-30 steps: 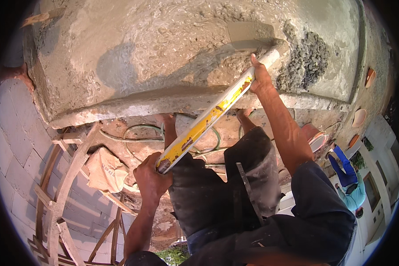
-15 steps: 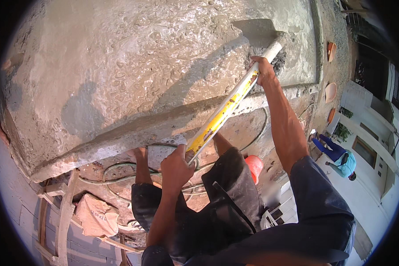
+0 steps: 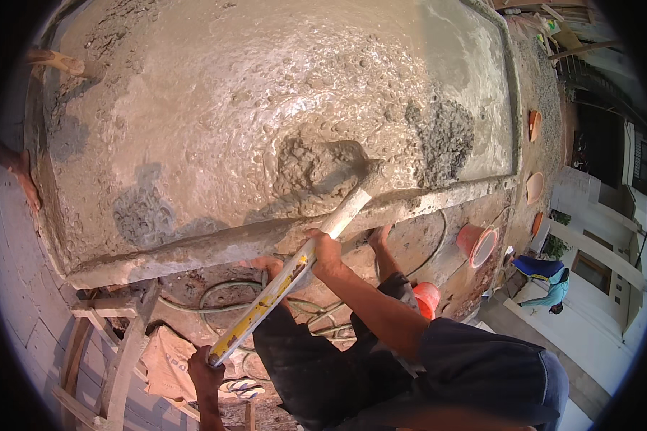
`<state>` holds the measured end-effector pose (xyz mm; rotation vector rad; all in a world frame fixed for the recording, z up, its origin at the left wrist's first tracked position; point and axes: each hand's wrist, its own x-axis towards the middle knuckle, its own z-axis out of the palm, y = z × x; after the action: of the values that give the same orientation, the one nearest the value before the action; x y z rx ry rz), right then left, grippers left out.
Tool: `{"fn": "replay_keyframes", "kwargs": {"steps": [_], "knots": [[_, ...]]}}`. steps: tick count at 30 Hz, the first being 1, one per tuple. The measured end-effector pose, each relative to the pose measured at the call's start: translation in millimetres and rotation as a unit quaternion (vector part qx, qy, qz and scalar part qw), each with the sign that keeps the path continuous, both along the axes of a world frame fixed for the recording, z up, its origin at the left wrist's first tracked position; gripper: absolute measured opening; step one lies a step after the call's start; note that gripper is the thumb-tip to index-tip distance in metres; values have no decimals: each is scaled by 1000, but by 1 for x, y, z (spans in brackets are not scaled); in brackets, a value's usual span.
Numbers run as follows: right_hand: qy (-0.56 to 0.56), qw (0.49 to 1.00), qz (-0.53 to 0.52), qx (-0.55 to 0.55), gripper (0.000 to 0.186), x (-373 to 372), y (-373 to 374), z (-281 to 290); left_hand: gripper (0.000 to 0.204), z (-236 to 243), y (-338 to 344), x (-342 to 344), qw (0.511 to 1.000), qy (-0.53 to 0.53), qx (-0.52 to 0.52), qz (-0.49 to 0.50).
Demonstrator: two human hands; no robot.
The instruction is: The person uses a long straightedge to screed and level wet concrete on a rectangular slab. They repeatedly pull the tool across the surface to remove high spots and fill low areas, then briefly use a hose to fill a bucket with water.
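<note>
Head view is showing a long shovel (image 3: pixel 286 281) slanting from 7 o'clock up toward 1 o'clock. The left hand (image 3: pixel 205 368) is clenching the handle's lower end at 7 o'clock; the right hand (image 3: pixel 326 253) is wrapping around its upper shaft, just below centre. Past 12 o'clock, the blade (image 3: pixel 349 158) is resting amid wet grey mix (image 3: pixel 216 129) inside a low rim (image 3: pixel 194 253). A red bucket (image 3: pixel 426 298) is standing toward 4 o'clock, and a brown sack (image 3: pixel 168 363) is lying between 7 and 8.
</note>
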<state>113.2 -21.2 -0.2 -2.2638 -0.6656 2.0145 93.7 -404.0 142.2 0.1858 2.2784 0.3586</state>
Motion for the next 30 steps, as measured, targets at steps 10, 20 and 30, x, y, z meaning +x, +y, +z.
{"fn": "replay_keyframes", "kwargs": {"steps": [10, 20, 30], "knots": [[16, 969, 75, -234, 20, 11, -51, 50, 27, 140, -13, 86, 994, 86, -64, 10], [108, 980, 62, -156, 53, -60, 221, -35, 26, 91, 284, 29, 991, 101, -75, 46], [-34, 956, 180, 230, 45, 46, 540, 49, 49, -76, 520, 122, 977, -112, 168, -69]]}}
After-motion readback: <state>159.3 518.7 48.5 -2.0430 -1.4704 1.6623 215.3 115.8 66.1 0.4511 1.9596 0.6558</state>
